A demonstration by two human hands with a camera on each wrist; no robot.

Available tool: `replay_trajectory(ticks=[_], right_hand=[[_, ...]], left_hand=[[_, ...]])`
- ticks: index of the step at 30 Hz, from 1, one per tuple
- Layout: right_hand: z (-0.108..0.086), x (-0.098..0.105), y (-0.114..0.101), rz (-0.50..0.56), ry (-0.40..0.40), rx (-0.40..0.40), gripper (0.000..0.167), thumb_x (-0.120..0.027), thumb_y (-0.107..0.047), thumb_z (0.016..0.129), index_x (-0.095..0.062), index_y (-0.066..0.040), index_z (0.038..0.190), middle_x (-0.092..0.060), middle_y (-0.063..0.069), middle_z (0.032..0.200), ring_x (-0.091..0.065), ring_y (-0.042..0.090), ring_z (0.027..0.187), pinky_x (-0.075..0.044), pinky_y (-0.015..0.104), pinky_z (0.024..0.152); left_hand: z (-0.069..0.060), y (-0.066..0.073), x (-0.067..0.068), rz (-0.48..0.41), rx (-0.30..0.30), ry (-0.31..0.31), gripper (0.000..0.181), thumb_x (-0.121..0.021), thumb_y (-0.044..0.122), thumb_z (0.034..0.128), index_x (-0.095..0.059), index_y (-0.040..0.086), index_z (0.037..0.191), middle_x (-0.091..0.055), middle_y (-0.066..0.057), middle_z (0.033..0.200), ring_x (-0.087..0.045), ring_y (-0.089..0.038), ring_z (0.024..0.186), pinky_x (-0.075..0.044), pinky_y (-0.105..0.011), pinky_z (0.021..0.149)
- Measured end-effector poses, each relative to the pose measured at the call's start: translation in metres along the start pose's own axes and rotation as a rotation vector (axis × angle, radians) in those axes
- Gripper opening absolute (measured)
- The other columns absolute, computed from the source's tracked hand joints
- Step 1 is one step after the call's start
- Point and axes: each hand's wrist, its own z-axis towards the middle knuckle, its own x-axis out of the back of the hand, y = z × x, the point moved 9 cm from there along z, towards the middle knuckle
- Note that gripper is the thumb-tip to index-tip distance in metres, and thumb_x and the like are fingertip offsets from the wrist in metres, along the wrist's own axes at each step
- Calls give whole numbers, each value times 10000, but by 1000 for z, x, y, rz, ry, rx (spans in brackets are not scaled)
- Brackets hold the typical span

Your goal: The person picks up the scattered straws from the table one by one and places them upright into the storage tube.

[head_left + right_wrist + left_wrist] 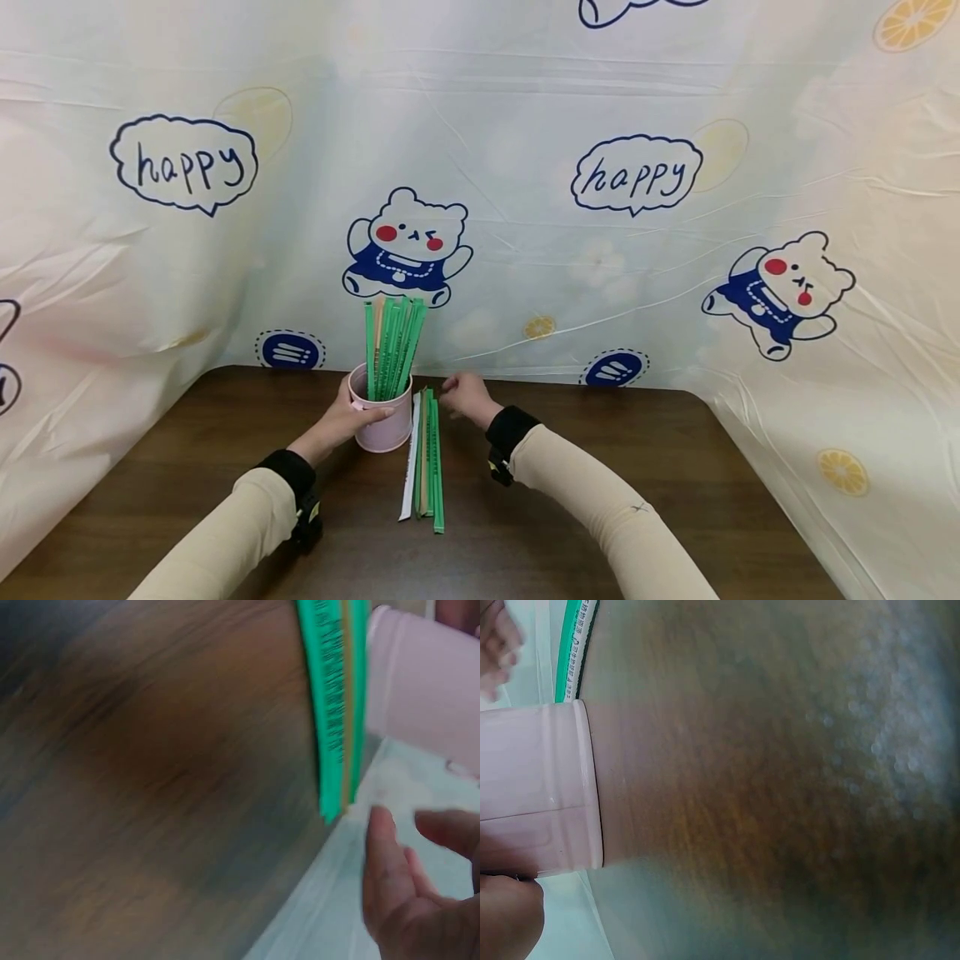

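Low mid-frame, the pink cup [384, 433] is held by the left grip [341, 421], likely to keep it steady, while nothing is held by the loose right grip [468, 398].

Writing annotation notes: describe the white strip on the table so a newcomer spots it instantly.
On the brown table, find the pink cup gripped by the left hand. Just right of it, the white strip lies lengthwise beside green strips and a tan strip. It's the only white one and the closest to the cup.
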Motion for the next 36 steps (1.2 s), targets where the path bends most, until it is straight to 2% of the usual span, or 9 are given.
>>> replay_trajectory(ticks=[5,8,11,15,20,23,25,30,36], right_hand=[[-5,-8,22,-28,-48,-131,373,-654,42,908,-607,127,1269,-678,251,1040,-675,258,746,-649,383,726],[-8,-16,26,-21,-81,-156,338,-658,38,912,-624,126,1237,-665,198,933,-606,186,673,-648,377,707],[-13,-23,26,-29,-102,-157,243,-675,42,898,-657,124,1126,-627,128,825,-566,151,630,-646,365,681],[-17,-28,25,-43,-92,-149,56,-687,52,867,-631,49,871,-570,56,711,-555,127,583,-641,342,639],[-17,-31,25,-75,-56,-142,412,-678,63,852,-415,-124,596,-433,-25,541,-505,110,488,-600,292,540],[-14,-34,25,-136,-37,-137,569,-673,59,862,-286,-182,522,-312,-61,465,-484,113,419,-540,246,474],[-12,-36,26,-171,-22,-133,597,-681,51,868,-264,-196,518,-278,-67,462,-496,122,403,-525,240,461],[-10,-37,28,-188,4,-145,502,-713,37,861,-384,-169,542,-421,-27,519,-585,146,463,-568,277,494],[-12,-32,28,-176,17,-164,537,-706,33,857,-339,-172,522,-350,-51,516,-602,163,467,-561,270,499]], left_hand=[[1,-2,0,3,9,0,1064,-707,310,927,88,86,1598,-79,-273,1647,-189,-459,1505,-194,-685,1251],[0,-1,1,-1,16,4,1061,-704,318,928,86,85,1598,-70,-276,1647,-184,-463,1507,-191,-687,1250],[-1,1,2,7,17,6,1065,-697,325,934,97,77,1599,-76,-284,1645,-188,-468,1505,-203,-688,1246],[-1,1,0,7,18,2,1061,-695,311,937,99,77,1600,-72,-277,1655,-175,-461,1520,-194,-679,1253],[0,0,0,5,14,4,1065,-691,296,936,107,60,1599,-64,-287,1655,-163,-466,1524,-185,-678,1255],[1,0,1,0,9,10,1069,-695,295,933,107,58,1599,-64,-289,1654,-160,-467,1526,-183,-676,1256],[1,-1,2,3,10,11,1068,-693,300,936,109,59,1599,-66,-289,1653,-166,-468,1522,-186,-680,1253],[-1,-1,2,6,16,11,1060,-693,297,937,103,69,1599,-84,-281,1648,-188,-462,1512,-205,-682,1248],[-1,0,1,0,2,5,1081,-708,314,928,100,59,1600,-77,-284,1652,-170,-462,1526,-198,-670,1254]])
